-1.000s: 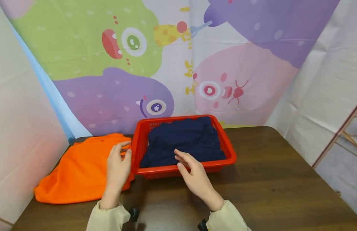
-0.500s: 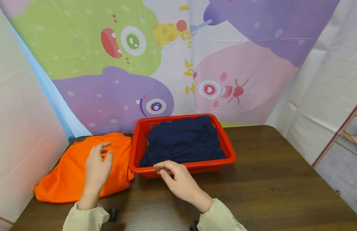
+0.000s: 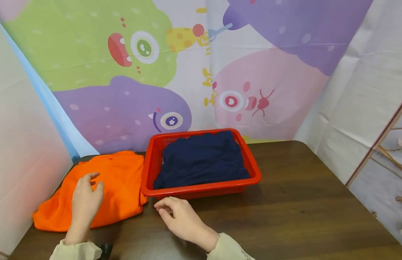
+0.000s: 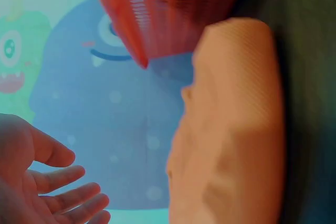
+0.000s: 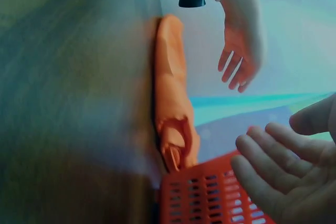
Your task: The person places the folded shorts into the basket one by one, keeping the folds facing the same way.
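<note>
Left hand hovers slack-fingered above the orange garment; right hand, empty, hangs before the red basket. Likely reaching stage; next needs a grasp on the cloth.

Your left hand sits at the lower left, palm showing, fingers loosely spread and holding nothing. To its right the orange cloth runs down the view as a blurred, folded mass. Above it you see a corner of the red basket, its slotted wall blurred. Behind hangs the purple and green backdrop
</note>
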Available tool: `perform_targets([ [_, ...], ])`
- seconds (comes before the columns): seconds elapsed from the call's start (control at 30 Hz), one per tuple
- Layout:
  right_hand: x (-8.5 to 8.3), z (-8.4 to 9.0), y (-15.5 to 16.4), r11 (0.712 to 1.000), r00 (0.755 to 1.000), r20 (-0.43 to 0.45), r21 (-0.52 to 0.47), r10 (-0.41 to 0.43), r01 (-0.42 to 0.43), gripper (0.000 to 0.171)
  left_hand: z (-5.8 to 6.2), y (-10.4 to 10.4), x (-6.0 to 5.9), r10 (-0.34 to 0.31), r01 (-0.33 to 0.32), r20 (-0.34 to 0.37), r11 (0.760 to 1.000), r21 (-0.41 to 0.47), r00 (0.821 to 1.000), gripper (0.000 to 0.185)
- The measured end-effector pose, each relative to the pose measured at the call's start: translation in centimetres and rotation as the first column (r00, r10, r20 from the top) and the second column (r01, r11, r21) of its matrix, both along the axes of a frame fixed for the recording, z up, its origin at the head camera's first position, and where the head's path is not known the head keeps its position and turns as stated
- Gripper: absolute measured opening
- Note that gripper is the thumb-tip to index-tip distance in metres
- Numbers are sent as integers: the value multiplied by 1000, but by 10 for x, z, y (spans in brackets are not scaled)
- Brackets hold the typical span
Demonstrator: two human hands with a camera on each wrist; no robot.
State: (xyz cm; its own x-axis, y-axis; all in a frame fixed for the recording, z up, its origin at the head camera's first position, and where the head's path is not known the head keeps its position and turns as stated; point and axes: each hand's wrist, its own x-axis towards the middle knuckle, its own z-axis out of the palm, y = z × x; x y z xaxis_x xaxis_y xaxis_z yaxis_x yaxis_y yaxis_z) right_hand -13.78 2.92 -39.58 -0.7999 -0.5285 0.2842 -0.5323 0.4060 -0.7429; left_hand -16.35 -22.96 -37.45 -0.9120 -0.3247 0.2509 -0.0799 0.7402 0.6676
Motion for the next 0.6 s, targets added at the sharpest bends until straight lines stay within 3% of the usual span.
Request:
perform_targets([
  [0.1, 2, -3, -7, 999, 1000, 8, 24, -29, 29, 18, -5, -5, 1, 27, -27, 17, 1000, -2, 999, 42],
  [0.2, 4, -7, -14, 999, 995, 96, 15, -41, 39, 18, -9, -13, 0, 48, -48, 46, 999, -4, 998, 43],
  [0.4, 6, -17, -29, 992, 953, 281, -37, -108, 124, 20, -16, -34, -5, 72, -70, 105, 997, -20, 992, 45],
  [0.6, 6, -28, -43, 971, 927, 319, -70, -197, 230, 20, -23, -53, -6, 132, -133, 114, 991, 1, 985, 43],
])
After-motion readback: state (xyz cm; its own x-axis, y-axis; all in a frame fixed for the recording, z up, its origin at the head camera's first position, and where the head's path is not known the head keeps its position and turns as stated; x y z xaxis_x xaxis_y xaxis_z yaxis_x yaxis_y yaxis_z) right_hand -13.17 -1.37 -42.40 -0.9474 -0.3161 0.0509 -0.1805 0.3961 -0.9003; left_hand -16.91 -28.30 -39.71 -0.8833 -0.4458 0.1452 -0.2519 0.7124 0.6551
